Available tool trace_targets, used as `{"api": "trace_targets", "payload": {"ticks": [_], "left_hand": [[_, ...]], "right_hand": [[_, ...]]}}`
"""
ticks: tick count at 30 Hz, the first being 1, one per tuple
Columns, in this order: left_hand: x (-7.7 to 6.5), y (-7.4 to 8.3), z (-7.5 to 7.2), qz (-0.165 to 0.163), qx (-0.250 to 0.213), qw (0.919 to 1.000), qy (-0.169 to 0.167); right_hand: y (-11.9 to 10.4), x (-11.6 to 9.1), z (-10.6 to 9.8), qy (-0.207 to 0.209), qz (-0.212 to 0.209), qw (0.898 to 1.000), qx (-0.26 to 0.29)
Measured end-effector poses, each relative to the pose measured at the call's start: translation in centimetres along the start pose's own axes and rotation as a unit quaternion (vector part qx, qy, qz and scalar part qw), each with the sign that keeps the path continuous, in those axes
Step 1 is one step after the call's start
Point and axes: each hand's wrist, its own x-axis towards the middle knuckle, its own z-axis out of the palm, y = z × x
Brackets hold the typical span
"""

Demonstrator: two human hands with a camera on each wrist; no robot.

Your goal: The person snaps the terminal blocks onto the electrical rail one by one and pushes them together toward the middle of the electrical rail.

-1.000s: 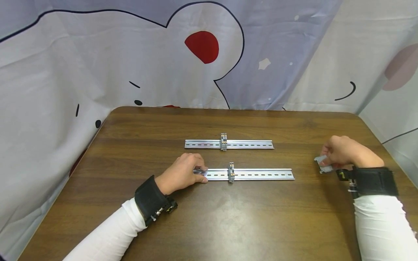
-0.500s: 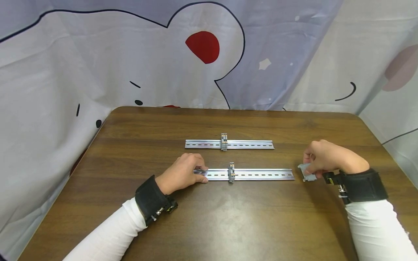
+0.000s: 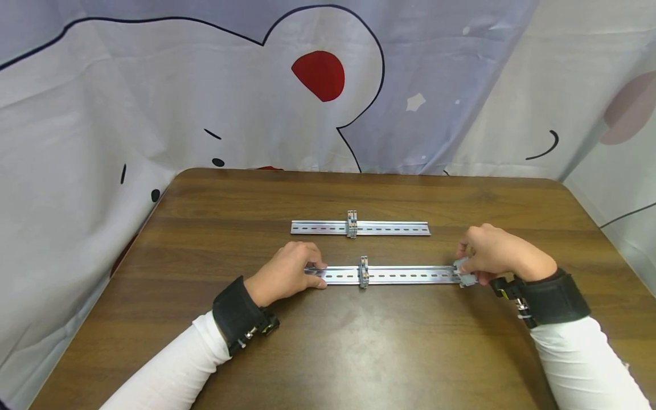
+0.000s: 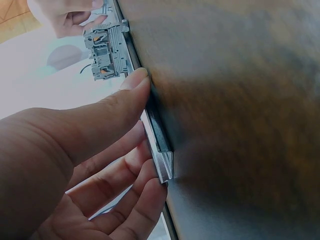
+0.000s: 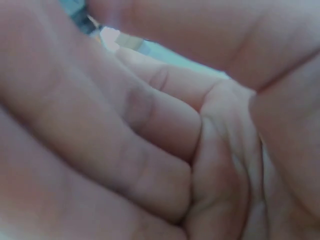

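My left hand (image 3: 288, 272) grips the left end of the nearer slotted metal DIN rail (image 3: 410, 275), thumb on the near edge and fingers on the far edge. Grey terminal blocks (image 3: 363, 272) sit upright on this rail, right of the hand; the left wrist view shows the terminal blocks (image 4: 106, 52) from the side. In my right hand (image 3: 499, 254) a flat grey terminal block (image 3: 465, 273) is pinched between thumb and fingers, at the right end of the same rail. Whether it touches the rail I cannot tell. Curled fingers fill the right wrist view.
A second DIN rail (image 3: 394, 228) lies farther back, parallel to the first, with terminal blocks (image 3: 352, 224) standing on it. Both rails lie on a brown wooden table (image 3: 328, 347). A printed curtain (image 3: 205, 91) hangs behind the table's far edge.
My right hand has moved left, carrying the grey terminal block from the right side of the table to the nearer rail's right end. The left hand and both rails have stayed in place.
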Motion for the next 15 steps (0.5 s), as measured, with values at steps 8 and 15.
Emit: {"api": "trace_targets", "payload": {"ticks": [8,15], "left_hand": [[0.0,0.2,0.0,0.001,0.002,1.0000,-0.002],[0.0,0.1,0.1,-0.006,0.000,1.0000,-0.002]], "right_hand": [[-0.7,0.3,0.6,0.033,-0.008,0.999,-0.038],[-1.3,0.6,0.9,0.054,-0.014,0.996,-0.064]]}}
